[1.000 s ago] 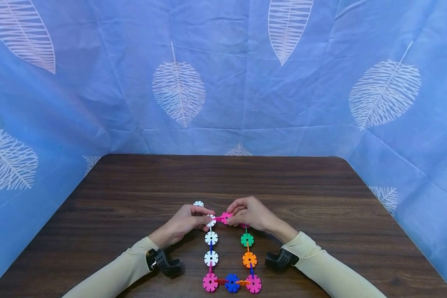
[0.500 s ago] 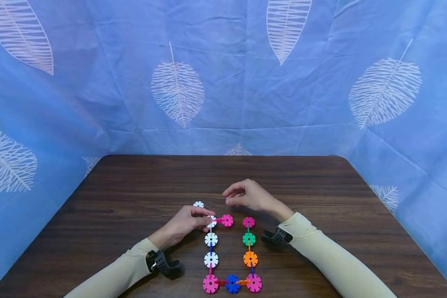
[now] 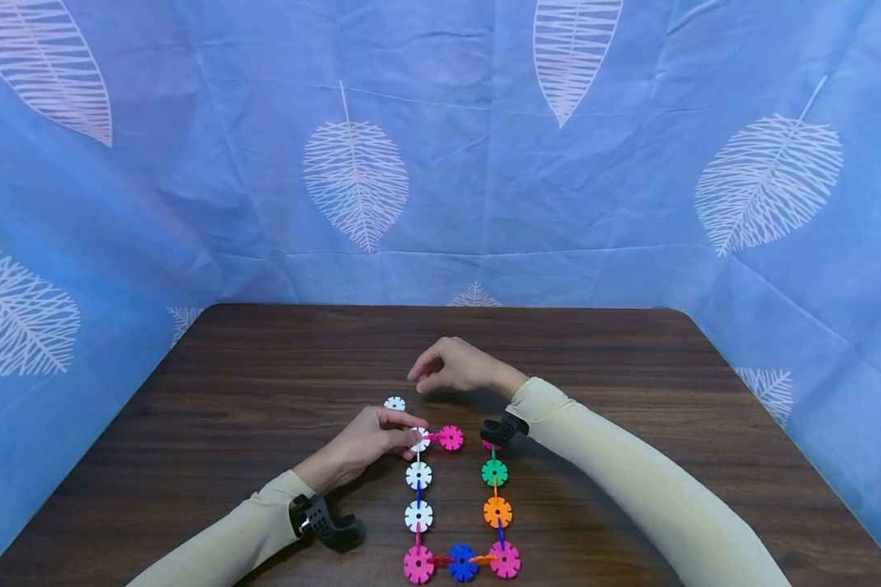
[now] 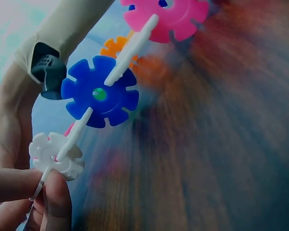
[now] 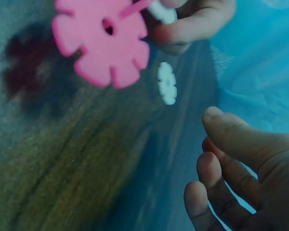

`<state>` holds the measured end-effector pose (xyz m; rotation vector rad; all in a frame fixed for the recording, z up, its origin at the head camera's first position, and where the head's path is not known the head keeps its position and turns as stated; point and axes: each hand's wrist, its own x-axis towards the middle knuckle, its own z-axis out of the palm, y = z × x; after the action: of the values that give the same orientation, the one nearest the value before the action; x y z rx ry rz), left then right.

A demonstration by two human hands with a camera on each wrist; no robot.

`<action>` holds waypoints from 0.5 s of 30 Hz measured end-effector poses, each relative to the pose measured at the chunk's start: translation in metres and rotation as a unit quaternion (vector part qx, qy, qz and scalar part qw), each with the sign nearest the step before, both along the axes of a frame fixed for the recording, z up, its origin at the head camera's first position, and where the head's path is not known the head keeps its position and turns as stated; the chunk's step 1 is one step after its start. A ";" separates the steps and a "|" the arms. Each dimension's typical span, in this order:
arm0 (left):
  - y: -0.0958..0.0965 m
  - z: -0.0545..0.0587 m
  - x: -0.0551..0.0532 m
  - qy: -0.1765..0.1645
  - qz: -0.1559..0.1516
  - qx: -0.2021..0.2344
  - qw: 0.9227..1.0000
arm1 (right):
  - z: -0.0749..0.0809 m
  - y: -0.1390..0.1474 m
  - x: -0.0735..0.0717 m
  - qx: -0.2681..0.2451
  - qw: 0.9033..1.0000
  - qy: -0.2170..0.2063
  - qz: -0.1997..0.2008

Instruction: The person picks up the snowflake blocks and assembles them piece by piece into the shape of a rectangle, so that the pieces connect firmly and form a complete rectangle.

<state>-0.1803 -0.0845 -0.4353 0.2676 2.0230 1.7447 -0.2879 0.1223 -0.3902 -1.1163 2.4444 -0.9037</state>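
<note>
A chain of notched plastic snowflake discs forms an unclosed loop in the head view. My left hand (image 3: pixel 367 442) pinches a white disc (image 3: pixel 421 440) at the chain's far left corner. From that corner a pink disc (image 3: pixel 451 438) sticks out to the right, apart from the other chain end, which my right wrist partly covers. My right hand (image 3: pixel 458 367) hovers beyond the chain, fingers loosely bent and holding nothing. Nearest to it is a loose white disc (image 3: pixel 394 403) on the table, also visible as a white disc (image 5: pixel 167 83) in the right wrist view.
Down the chain's right side run a green disc (image 3: pixel 495 473) and an orange disc (image 3: pixel 498 512). Its near side has a blue disc (image 3: pixel 462 562) between two pink ones. Beneath lies a dark wooden table (image 3: pixel 301 350), with a blue leaf-patterned cloth (image 3: pixel 440 179) behind.
My right hand has let go of the pink disc and moved away and leftward, toward the loose white disc. The left hand keeps its pinch in nearly the same place.
</note>
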 end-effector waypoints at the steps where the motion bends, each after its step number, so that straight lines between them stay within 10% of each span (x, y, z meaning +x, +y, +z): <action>1: 0.000 0.000 0.000 -0.001 0.000 0.000 1.000 | -0.001 -0.004 -0.001 0.006 1.000 0.001 0.008; 15: -0.001 -0.002 0.000 0.004 -0.006 0.010 1.000 | -0.013 -0.030 0.000 0.053 0.995 0.042 0.070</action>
<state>-0.1804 -0.0854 -0.4374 0.2923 2.0075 1.7601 -0.2876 0.0925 -0.4034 -1.2930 2.4125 -0.6892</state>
